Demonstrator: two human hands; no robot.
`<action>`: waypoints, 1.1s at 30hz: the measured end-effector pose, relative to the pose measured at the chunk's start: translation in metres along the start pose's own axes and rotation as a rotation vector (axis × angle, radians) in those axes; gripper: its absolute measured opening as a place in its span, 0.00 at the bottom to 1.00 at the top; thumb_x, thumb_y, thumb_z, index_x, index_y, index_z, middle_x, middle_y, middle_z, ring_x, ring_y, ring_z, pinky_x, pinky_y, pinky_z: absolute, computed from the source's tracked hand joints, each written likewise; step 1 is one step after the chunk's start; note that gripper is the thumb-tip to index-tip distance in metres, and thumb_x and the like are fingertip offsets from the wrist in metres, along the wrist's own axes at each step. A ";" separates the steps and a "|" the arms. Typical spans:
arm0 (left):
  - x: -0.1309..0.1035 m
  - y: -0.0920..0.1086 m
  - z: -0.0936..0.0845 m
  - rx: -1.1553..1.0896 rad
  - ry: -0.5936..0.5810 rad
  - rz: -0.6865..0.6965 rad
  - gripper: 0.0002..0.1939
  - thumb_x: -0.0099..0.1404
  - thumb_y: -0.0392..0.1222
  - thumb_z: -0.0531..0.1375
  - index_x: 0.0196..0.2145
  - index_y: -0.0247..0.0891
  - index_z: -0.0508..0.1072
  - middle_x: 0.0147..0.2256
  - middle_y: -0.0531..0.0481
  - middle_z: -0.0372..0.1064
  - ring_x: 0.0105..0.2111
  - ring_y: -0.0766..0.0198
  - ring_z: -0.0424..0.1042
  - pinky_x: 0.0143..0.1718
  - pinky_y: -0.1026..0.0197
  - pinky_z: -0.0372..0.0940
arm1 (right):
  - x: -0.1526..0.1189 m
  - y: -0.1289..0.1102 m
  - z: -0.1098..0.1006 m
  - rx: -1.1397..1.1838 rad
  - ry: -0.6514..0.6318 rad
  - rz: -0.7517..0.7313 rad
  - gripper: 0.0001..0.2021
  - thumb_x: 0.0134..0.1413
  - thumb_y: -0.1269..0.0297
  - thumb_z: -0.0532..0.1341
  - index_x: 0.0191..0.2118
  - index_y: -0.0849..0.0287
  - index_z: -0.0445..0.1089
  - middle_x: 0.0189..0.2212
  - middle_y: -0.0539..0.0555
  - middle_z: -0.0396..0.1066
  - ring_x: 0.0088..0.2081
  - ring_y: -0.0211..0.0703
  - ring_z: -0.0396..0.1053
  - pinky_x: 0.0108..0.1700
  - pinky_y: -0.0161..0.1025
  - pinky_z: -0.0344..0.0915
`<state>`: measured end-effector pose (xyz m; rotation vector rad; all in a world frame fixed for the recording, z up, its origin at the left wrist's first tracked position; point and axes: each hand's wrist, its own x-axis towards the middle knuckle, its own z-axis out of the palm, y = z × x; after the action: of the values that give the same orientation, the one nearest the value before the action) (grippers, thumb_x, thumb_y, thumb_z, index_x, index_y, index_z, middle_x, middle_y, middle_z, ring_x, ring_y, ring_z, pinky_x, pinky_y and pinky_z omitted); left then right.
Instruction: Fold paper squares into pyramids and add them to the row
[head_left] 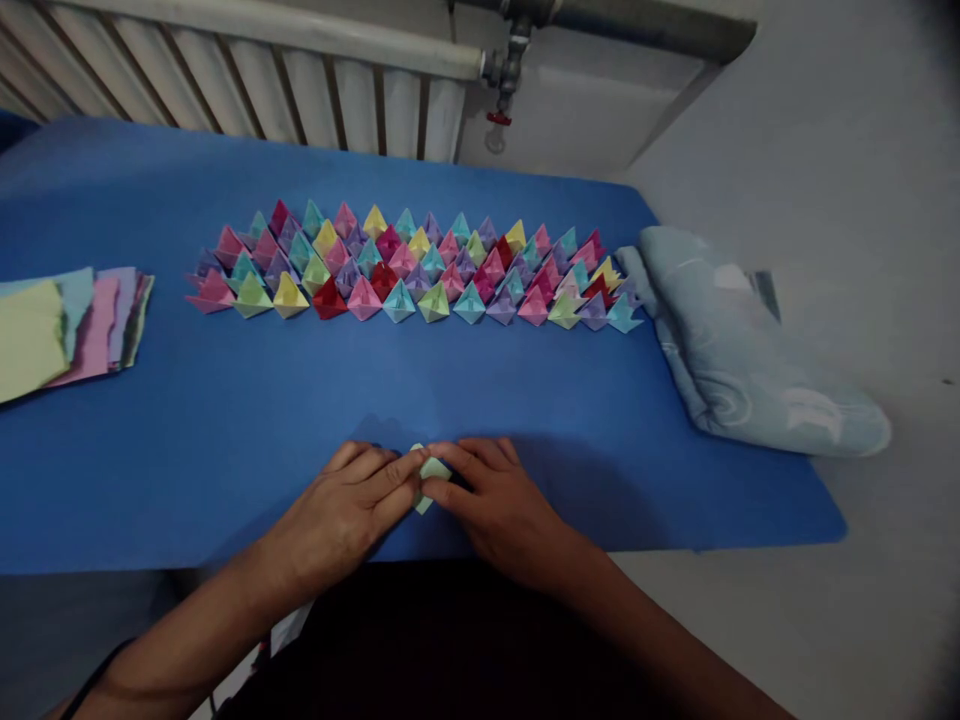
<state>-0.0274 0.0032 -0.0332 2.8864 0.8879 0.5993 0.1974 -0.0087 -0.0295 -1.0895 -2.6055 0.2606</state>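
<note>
A small piece of pale green folded paper [435,470] lies near the front edge of the blue table. My left hand [349,505] presses its fingers onto the paper's left side. From the right, my right hand [495,500] grips it between thumb and forefinger, its other fingers curled. Parts of the paper are covered by my fingertips. Beyond my hands stand rows of folded paper boats [397,300] in pink, red, yellow, green, blue and purple, packed close together.
Stacks of coloured paper sheets [94,330] lie at the table's left. A folded light blue blanket [742,350] rests across the right edge of the blue table [247,420]. Behind are a white radiator [322,90] and a pipe with a red-handled valve [499,118].
</note>
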 end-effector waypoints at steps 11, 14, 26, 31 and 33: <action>0.001 -0.005 -0.001 -0.010 0.020 0.070 0.13 0.71 0.30 0.50 0.46 0.36 0.72 0.52 0.44 0.72 0.43 0.58 0.69 0.44 0.54 0.60 | -0.001 0.001 -0.001 0.051 -0.085 0.030 0.16 0.63 0.73 0.54 0.53 0.52 0.66 0.60 0.52 0.64 0.54 0.51 0.56 0.49 0.49 0.56; 0.000 -0.007 0.000 -0.035 0.034 0.075 0.14 0.71 0.30 0.50 0.49 0.36 0.71 0.52 0.43 0.72 0.45 0.58 0.69 0.44 0.53 0.61 | 0.000 0.002 -0.001 0.047 -0.103 0.031 0.16 0.63 0.73 0.54 0.54 0.51 0.66 0.60 0.52 0.63 0.55 0.52 0.56 0.49 0.50 0.57; -0.005 -0.008 0.005 -0.050 0.020 0.046 0.14 0.70 0.30 0.52 0.50 0.35 0.70 0.51 0.42 0.72 0.45 0.57 0.70 0.43 0.54 0.63 | 0.000 0.004 -0.007 0.243 0.140 0.082 0.12 0.63 0.73 0.54 0.48 0.57 0.70 0.50 0.57 0.72 0.50 0.45 0.66 0.53 0.49 0.62; -0.007 -0.008 0.007 -0.107 0.028 0.014 0.20 0.70 0.28 0.52 0.57 0.37 0.65 0.51 0.42 0.72 0.48 0.58 0.70 0.46 0.54 0.64 | -0.001 0.000 -0.005 0.145 0.077 0.039 0.12 0.60 0.73 0.58 0.47 0.58 0.71 0.44 0.55 0.75 0.48 0.46 0.66 0.48 0.46 0.63; -0.007 -0.009 0.008 -0.114 0.031 -0.003 0.20 0.69 0.29 0.52 0.58 0.37 0.65 0.51 0.42 0.72 0.48 0.57 0.70 0.45 0.54 0.64 | -0.001 -0.001 -0.005 0.108 0.072 0.050 0.12 0.60 0.71 0.57 0.48 0.58 0.71 0.44 0.56 0.74 0.47 0.47 0.66 0.47 0.46 0.62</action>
<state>-0.0346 0.0067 -0.0444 2.7807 0.8331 0.6728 0.1992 -0.0098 -0.0252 -1.1070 -2.4731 0.3622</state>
